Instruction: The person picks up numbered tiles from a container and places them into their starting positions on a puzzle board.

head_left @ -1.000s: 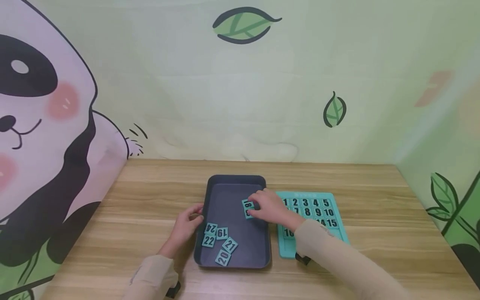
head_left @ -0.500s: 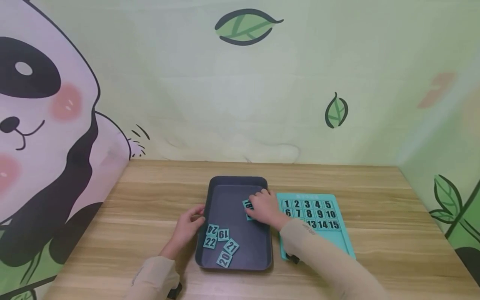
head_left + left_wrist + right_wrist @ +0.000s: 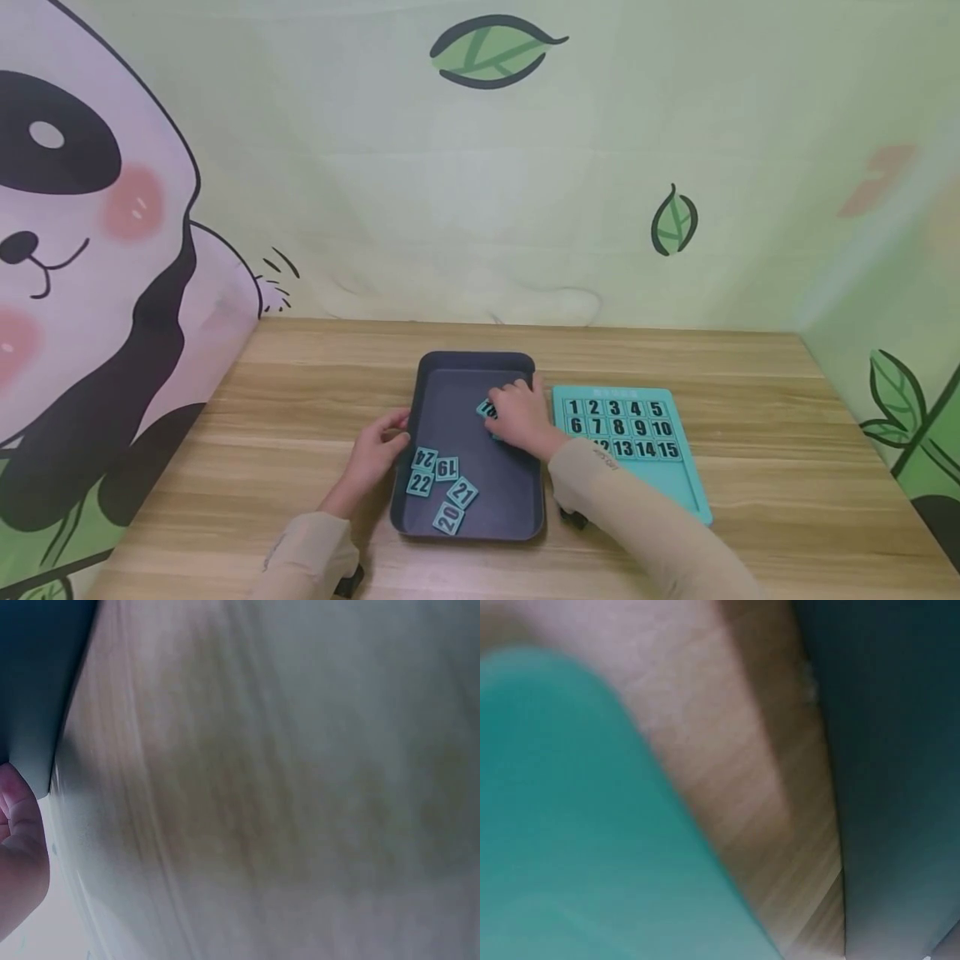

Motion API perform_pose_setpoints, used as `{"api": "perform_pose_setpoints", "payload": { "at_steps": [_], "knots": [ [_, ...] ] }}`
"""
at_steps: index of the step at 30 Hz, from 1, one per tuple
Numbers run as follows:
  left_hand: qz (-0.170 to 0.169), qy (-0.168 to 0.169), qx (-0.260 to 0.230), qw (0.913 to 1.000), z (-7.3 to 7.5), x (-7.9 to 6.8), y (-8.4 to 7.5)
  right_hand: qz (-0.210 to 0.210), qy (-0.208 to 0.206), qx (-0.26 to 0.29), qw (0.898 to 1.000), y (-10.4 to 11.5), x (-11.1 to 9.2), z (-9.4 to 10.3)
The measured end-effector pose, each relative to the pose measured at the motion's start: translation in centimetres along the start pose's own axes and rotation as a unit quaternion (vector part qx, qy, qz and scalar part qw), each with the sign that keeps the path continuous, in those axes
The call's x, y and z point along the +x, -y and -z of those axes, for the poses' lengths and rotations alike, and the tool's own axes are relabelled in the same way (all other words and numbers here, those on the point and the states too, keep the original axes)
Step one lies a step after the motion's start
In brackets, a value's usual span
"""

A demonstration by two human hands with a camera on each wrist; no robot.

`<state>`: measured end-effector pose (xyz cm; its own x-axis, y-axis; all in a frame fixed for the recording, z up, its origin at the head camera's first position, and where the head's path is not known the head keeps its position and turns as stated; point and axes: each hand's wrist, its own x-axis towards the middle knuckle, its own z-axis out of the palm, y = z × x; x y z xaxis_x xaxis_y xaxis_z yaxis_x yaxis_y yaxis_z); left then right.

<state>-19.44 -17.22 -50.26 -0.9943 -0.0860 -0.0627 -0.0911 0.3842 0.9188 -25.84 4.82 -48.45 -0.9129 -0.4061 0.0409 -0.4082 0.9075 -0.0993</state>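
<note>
In the head view, a dark grey tray (image 3: 450,387) lies on the table. My left hand (image 3: 372,450) touches its left side from outside, thumb and fingers loosely bent at the rim. Inside the tray, my right hand (image 3: 521,417) has its curled fingers on the number 18 tile (image 3: 486,408), largely covering it. Another tile partly shows under that hand, its number hidden. Loose tiles 24 (image 3: 424,458), 19 (image 3: 447,468), 22 (image 3: 420,483), 21 (image 3: 462,493) and 20 (image 3: 448,517) lie at the tray's near left.
Right of the tray lies a turquoise number board (image 3: 667,492), tiles in its upper rows; my right sleeve (image 3: 637,508) covers part of it. The wooden table (image 3: 315,375) meets a wall printed with a panda and leaves.
My right hand has shifted a little left and inward over the tray. The 18 tile has slid left and turned. The left hand has stayed at the tray's side.
</note>
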Motion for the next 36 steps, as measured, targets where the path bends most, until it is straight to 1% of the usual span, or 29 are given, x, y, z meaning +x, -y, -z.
{"api": "perform_pose_setpoints", "payload": {
  "at_steps": [3, 9, 13, 19, 27, 31, 36],
  "knots": [
    [0.0, 0.0, -0.001, 1.0, 0.0, 0.0, 0.0, 0.022, -0.005, 0.002, 1.0, -0.1, -0.2, 0.2],
    [0.003, 0.001, 0.001, 1.0, -0.1, -0.1, -0.2, 0.074, -0.037, 0.017, 0.996, -0.4, -0.9, 1.2],
    [0.007, 0.002, 0.004, 1.0, -0.1, -0.1, -0.3, 0.094, -0.042, 0.034, 0.994, -0.6, -1.6, 2.1],
    [0.008, 0.004, 0.01, 0.9999, -0.1, -0.2, -0.4, 0.126, -0.06, 0.069, 0.988, -1.4, -3.1, 3.7],
    [0.013, 0.008, 0.028, 0.9995, 0.0, -0.1, -0.3, 0.124, -0.036, 0.13, 0.983, -3.4, -5.5, 5.4],
    [0.014, 0.009, 0.034, 0.9993, 0.0, -0.1, -0.4, 0.135, -0.042, 0.124, 0.982, -4.7, -6.6, 5.5],
    [0.023, 0.013, 0.034, 0.9991, -0.1, 0.0, -0.5, 0.139, -0.024, 0.125, 0.982, -6.4, -8.1, 5.2]
  ]
}}
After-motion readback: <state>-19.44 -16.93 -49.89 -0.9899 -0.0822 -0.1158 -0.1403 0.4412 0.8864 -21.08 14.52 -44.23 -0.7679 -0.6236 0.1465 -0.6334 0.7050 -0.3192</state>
